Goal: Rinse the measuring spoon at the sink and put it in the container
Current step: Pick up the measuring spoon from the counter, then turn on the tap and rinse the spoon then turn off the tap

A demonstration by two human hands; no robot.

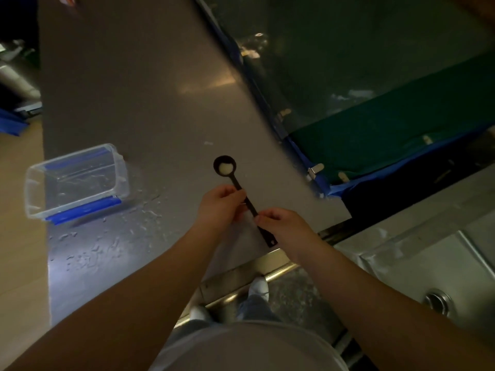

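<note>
Both hands' grip pinching measuring spoon (container left, sink right)

dim, soft, wide-angle warped view; faint glare patches on the wet grey counter.

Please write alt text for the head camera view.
Both hands, left hand and right hand, hold a black measuring spoon with pale residue over a wet grey counter. A clear container sits left; the sink lies right.

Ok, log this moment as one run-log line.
stage: pre-rinse | measuring spoon: white residue in bowl, over counter | left hand and right hand: grip on handle | container: open, left | sink: right
</note>
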